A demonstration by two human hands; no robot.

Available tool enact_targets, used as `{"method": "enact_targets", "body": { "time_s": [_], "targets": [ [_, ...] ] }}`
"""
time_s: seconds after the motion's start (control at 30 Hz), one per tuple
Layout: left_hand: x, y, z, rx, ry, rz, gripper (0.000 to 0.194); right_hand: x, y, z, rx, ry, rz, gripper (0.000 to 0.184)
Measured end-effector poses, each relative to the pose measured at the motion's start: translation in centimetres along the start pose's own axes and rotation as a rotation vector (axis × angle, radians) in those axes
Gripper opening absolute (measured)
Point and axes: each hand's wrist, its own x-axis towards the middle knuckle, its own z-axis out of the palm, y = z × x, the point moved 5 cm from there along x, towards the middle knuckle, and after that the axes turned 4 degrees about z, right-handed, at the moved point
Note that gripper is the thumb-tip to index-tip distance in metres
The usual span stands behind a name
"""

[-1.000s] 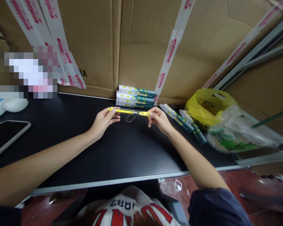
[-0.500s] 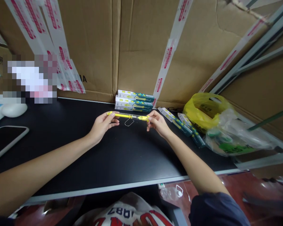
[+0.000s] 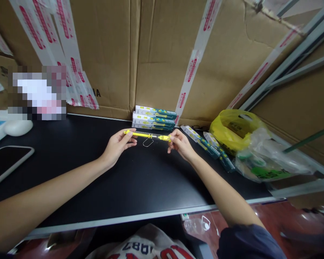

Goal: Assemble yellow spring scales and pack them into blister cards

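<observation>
I hold a slim yellow spring scale [image 3: 142, 135] level above the black table, one end in each hand. My left hand [image 3: 116, 146] pinches its left end between thumb and fingers. At the other end, my right hand [image 3: 181, 144] grips near the yellow end piece, with fingertips closed. Between the yellow parts a short metal section shows. Just below the scale is a thin bent wire loop [image 3: 148, 143]; whether it lies on the table or hangs I cannot tell. Printed boxes [image 3: 153, 120] picturing a similar tool are stacked behind my hands.
Two more printed boxes [image 3: 201, 142] lie to the right, beside a yellow plastic bag [image 3: 229, 133] and a clear bag [image 3: 272, 158]. A phone [image 3: 8, 163] and a white mouse [image 3: 18, 127] lie at left. Large cardboard [image 3: 162, 72] walls the back of the table [image 3: 140, 187].
The camera view has shifted slightly. Both hands keep their hold on the spring scale, which stays in nearly the same place.
</observation>
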Motion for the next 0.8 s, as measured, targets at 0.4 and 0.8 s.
{"method": "enact_targets", "body": {
  "time_s": [0.4, 0.8],
  "targets": [
    [0.2, 0.0, -1.3, 0.086, 0.151, 0.119, 0.037, 0.1, 1.0, 0.1, -0.052, 0.000, 0.007, 0.031],
    [-0.1, -0.3, -1.4, 0.093, 0.172, 0.065, 0.034, 0.1, 1.0, -0.5, -0.167, 0.132, -0.061, 0.032]
  ]
}}
